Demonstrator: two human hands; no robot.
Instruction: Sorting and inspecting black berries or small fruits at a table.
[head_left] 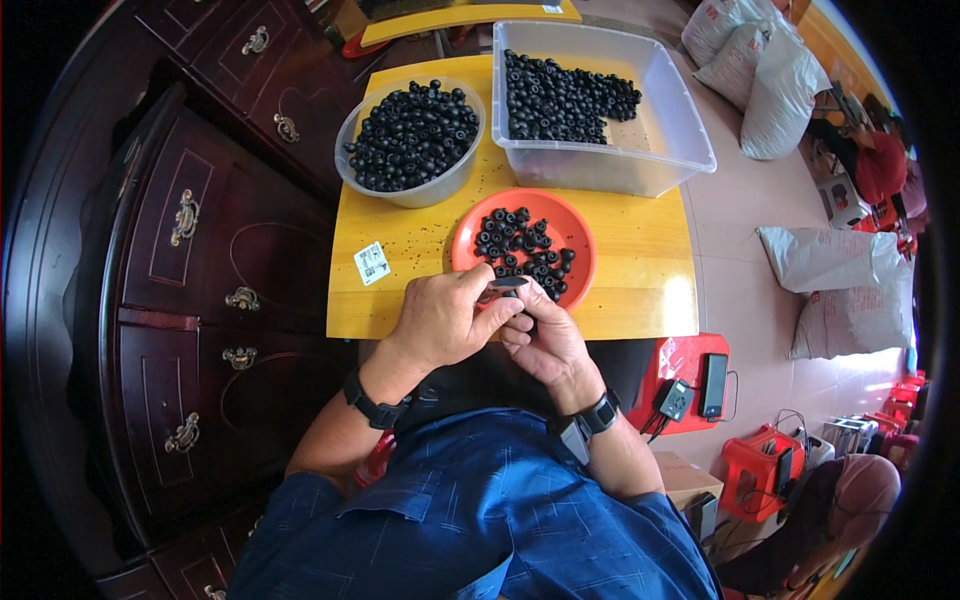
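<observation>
My left hand (pixel 440 318) and my right hand (pixel 548 340) meet over the near rim of an orange-red plate (pixel 584 275). Between thumb and forefinger, the left one grips a small dark, flat, blade-like tool (pixel 508 283). Its tip reaches to the right hand's fingertips, which are pinched on a small black piece mostly hidden by the fingers. Several small black rounded rubber-like parts (pixel 520 235) with holes lie loose on the plate. Behind it stand a round clear tub (pixel 425 193) and a rectangular clear bin (pixel 610 168), both holding many similar parts.
Black crumbs and a white label (pixel 371 263) lie on the yellow table (pixel 650 260). A dark wooden cabinet (pixel 215 270) runs along the left. On the right are a red stool (pixel 690 350) with devices, white sacks (pixel 780 95) and other people (pixel 840 510).
</observation>
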